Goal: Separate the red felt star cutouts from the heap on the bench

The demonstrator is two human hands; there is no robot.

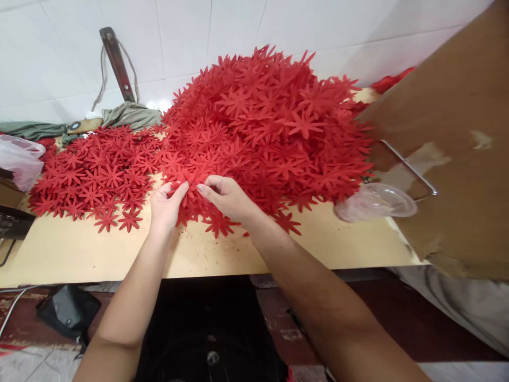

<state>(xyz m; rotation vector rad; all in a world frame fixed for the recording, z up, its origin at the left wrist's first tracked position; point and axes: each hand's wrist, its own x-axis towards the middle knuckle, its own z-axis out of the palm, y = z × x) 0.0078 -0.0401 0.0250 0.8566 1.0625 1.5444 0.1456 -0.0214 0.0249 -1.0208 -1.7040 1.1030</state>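
Between my two hands is a red flower-shaped cutout [193, 187] with narrow petals, held at the front of a big heap. My left hand [166, 204] pinches its left side between thumb and fingers. From the other side, my right hand [225, 196] closes thumb and fingertips on it. Behind them rises the large heap of red flower cutouts [270, 122]. A lower pile of similar red cutouts [95, 170] lies to the left. A few single cutouts rest on the wooden tabletop [222, 257] near its front edge.
At the right stand a brown board [449, 148] and a clear plastic container [377, 202]. A grey-green cloth [131, 115] lies by the tiled wall, below a dark upright bar [117, 63]. A plastic bag [22, 159] is at far left. Crumbs dot the table's front.
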